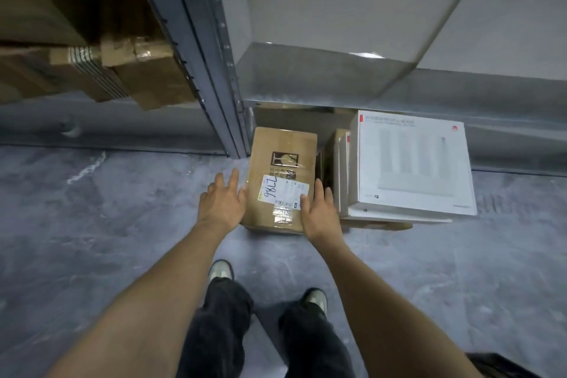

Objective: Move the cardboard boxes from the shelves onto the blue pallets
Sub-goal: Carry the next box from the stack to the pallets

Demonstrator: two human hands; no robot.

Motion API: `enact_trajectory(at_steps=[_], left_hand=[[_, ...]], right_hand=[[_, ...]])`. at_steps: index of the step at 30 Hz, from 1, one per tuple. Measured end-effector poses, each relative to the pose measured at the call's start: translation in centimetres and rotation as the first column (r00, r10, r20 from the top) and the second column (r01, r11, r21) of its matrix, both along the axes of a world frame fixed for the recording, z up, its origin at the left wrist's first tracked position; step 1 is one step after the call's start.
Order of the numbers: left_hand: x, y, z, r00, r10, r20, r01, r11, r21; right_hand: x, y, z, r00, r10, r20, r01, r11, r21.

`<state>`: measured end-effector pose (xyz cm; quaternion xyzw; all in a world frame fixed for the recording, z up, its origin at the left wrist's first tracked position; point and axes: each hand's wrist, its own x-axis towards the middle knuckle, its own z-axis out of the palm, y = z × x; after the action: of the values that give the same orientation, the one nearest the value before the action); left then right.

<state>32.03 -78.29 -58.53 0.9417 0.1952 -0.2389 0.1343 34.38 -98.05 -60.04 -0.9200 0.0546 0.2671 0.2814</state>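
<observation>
A: What's closest?

B: Two bare forearms reaching down over dark trousers (214, 331) and pale shoes.

A: And past them?

B: Grey shelving (337, 83); at its foot a white carton (411, 163) with a red logo, print too blurred to read. Beside it on the floor, a brown box (283, 163), label handwritten "7786".

A: Hands?

B: Left hand (219, 202) and right hand (320, 212) flank it, fingers spread, gripping nothing; the right thumb touches the label (282, 192).

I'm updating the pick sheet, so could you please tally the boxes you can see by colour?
Brown cardboard boxes: 3, namely the labelled brown cardboard box between the open left hand and open right hand, plus the taped brown box and the striped brown box on the left shelf.
White printed flat boxes: 1 clearly seen; those under and beside it are too hidden to count.
Total: 4
</observation>
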Motion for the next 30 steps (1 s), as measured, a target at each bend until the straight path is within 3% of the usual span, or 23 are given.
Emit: enact_trajectory(at_steps=[6, 12, 15, 30], left_hand=[[1.7, 0.3, -9.9, 1.000, -0.010, 0.005, 0.010, 0.999, -0.040], [2.9, -0.7, -15.3, 0.997, 0.064, 0.036, -0.056, 0.981, -0.188], [2.7, -1.5, -16.3, 0.992, 0.121, 0.038, -0.108, 0.961, -0.254], [0.8, -3.1, -14.7, 0.953, 0.210, 0.217, -0.151, 0.954, -0.259]], right_hand=[[1.7, 0.3, -9.2, 0.999, -0.025, 0.041, 0.026, 1.000, -0.014], [2.5, 0.3, -13.9, 0.998, -0.012, 0.056, 0.011, 1.000, 0.022], [2.5, 0.2, -14.4, 0.997, -0.030, 0.068, 0.026, 0.998, 0.055], [2.3, 0.8, -12.5, 0.992, 0.047, 0.117, -0.037, 0.996, -0.086]])
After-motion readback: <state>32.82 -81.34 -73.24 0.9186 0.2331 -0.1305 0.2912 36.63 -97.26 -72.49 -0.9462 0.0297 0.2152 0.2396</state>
